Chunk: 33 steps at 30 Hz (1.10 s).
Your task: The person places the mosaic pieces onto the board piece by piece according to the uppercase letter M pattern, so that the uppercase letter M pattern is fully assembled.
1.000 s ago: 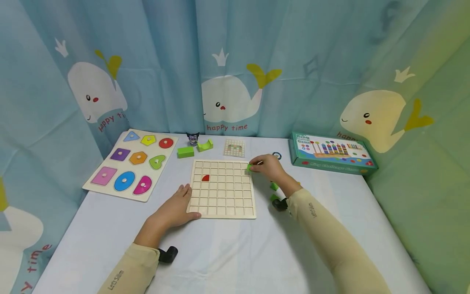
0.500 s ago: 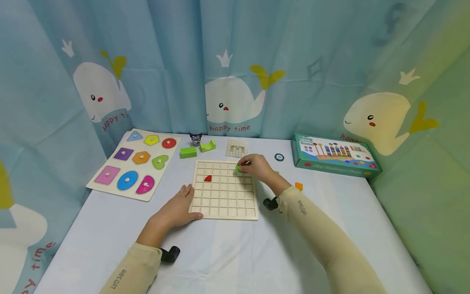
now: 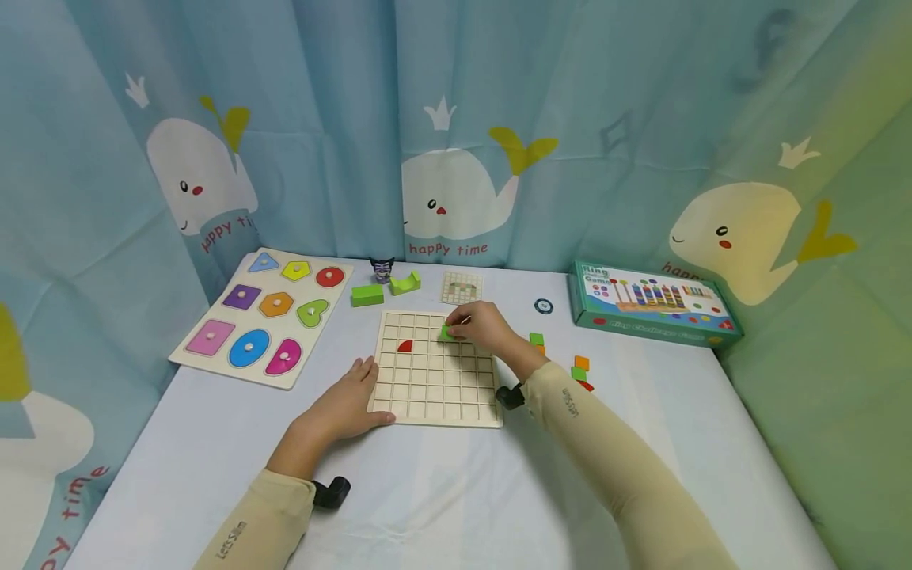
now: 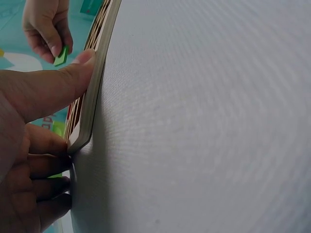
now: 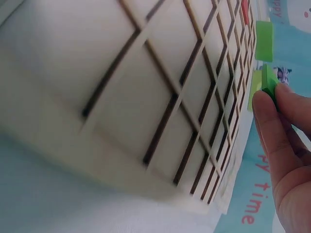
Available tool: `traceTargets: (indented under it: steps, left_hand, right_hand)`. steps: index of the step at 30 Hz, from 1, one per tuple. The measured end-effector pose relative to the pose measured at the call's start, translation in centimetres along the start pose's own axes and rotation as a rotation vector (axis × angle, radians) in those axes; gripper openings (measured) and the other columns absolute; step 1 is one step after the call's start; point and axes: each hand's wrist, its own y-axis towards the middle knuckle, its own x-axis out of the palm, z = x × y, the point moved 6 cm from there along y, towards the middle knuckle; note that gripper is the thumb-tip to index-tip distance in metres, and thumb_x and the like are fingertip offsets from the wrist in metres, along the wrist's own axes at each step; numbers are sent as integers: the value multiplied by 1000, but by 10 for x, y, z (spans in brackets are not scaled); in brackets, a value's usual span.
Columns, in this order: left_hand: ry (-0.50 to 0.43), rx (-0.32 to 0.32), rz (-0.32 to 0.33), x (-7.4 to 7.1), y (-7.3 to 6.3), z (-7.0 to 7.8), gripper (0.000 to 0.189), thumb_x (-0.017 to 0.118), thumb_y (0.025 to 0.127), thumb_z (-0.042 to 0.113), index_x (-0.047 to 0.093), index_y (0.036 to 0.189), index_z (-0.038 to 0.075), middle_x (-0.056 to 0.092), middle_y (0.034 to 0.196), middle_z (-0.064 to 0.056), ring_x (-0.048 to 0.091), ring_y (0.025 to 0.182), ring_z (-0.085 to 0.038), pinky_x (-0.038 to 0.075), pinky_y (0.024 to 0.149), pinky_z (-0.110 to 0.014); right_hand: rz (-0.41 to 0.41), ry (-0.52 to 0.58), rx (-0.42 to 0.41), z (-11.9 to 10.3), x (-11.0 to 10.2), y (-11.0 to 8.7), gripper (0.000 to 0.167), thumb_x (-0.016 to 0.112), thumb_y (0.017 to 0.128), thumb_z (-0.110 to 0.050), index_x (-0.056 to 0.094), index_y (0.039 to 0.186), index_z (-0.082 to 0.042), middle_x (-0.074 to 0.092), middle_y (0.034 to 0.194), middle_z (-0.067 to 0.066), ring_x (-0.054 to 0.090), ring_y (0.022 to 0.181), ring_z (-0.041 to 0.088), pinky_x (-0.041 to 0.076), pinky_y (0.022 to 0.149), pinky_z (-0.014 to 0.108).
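In the head view my right hand [image 3: 481, 326] pinches a small green tile [image 3: 446, 333] between thumb and fingertips, over the upper part of the pale wooden grid board [image 3: 438, 388]. The right wrist view shows the green tile [image 5: 267, 83] edge-on at the fingertips. A red quarter-circle tile [image 3: 405, 346] lies in a cell toward the board's upper left. My left hand [image 3: 347, 402] rests at the board's lower left corner, fingers along the left side and thumb on the near edge. Up close in the left wrist view, the thumb [image 4: 58, 90] lies against the board's rim.
Right of the board lie a green tile [image 3: 537, 339], an orange tile [image 3: 582, 362] and other small pieces. Behind it are a pattern card [image 3: 461, 287], green blocks [image 3: 366, 295] and a small figurine [image 3: 381, 270]. A shape puzzle [image 3: 264, 317] stands left, a game box [image 3: 655, 305] right.
My right hand has moved left from the board's upper right edge to over its upper middle, carrying the green tile. The left hand has stayed at the board's corner.
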Motion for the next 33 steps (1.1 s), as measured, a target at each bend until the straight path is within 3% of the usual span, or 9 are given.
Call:
traceTargets:
  steps: [8, 17, 33]
  left_hand:
    - [-10, -9, 1, 0, 1, -2, 99, 77, 87, 45, 29, 152, -11, 22, 162, -25, 18, 150, -41, 25, 119, -50]
    - [-16, -6, -6, -2, 0, 0, 99, 77, 88, 45, 28, 152, -12, 22, 162, -25, 18, 150, -41, 25, 119, -49]
    - [-7, -8, -17, -2, -1, 0, 99, 76, 88, 46, 27, 153, -12, 22, 162, -26, 17, 151, -41, 24, 119, -48]
  right_hand:
    - [-18, -63, -42, -11, 16, 7, 11, 75, 92, -11, 77, 101, -5, 72, 93, 4, 71, 80, 19, 57, 69, 28]
    - [-52, -51, -50, -14, 35, 14, 8, 75, 91, -10, 77, 98, -6, 71, 88, 2, 68, 72, 13, 56, 65, 27]
    - [-33, -247, -102, -23, 52, 18, 5, 77, 90, -12, 78, 95, -10, 73, 91, -1, 65, 85, 12, 53, 76, 27]
